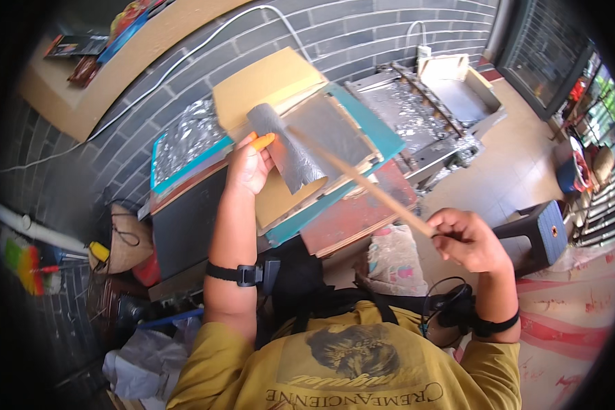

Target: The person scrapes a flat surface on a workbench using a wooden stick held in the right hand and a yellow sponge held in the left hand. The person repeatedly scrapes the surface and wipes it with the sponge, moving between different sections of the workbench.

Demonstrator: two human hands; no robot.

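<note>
My left hand (248, 166) wears orange finger covers and grips the left edge of a curled, silvery-grey sheet (289, 148) with a tan inner side. The lower end of that sheet looks ragged. In my right hand (466, 241) is the near end of a thin wooden stick (374, 189), which slants up and left so that its far tip lies beside the curl. Beneath both is a stack with a flat grey sheet (325, 128) on a pale-edged board, over a teal board (369, 120). A tan sheet (269, 87) lies at the far side of the stack.
A teal-edged tray of crumpled silvery foil (189, 136) stands left of the stack. Behind and right is a metal frame (415, 113) littered with silvery scraps. A reddish board (361, 210) juts towards me, above a cloth-covered bundle (395, 259). A dark plastic stool (538, 236) stands right.
</note>
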